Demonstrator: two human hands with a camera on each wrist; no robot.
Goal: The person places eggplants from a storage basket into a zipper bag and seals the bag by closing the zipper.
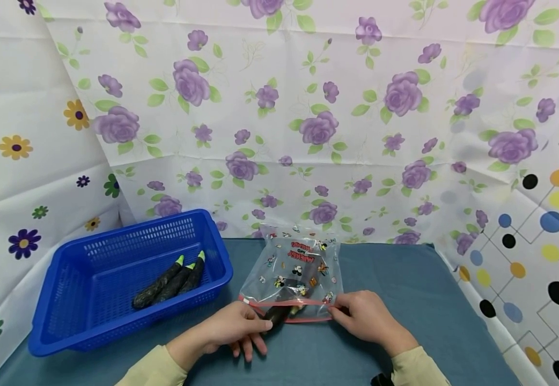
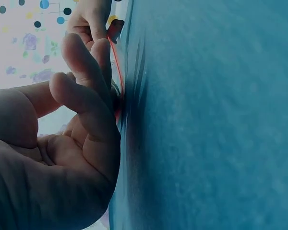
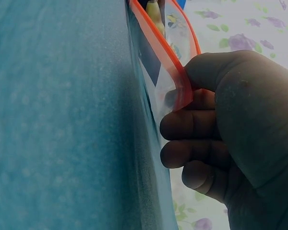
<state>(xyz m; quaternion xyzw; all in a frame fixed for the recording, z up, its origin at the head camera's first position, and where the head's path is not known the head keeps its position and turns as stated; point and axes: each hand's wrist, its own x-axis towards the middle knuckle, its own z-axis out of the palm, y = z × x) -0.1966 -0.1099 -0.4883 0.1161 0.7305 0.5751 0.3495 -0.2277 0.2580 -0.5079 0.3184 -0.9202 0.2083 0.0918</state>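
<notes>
A clear zip bag [image 1: 279, 268] with cartoon figures and a red zip strip lies with its mouth toward me. One dark zucchini [image 1: 277, 317] pokes out of the mouth, and a pale stem end [image 3: 155, 17] shows just inside. My left hand [image 1: 228, 327] grips the near end of this zucchini, thumb on top, at the bag's left corner; its other fingers hang loosely bent below. With thumb and forefinger, my right hand [image 1: 363, 316] pinches the right corner of the mouth by the red strip [image 3: 175, 76], holding the two edges apart.
To the left stands a blue plastic basket [image 1: 79, 335] with perforated sides. Several dark zucchinis [image 1: 175, 281] with light green stem ends lie in its right part. A blue-green cloth [image 1: 405, 279] covers the table, with patterned sheets [image 1: 270, 177] hanging behind and at both sides.
</notes>
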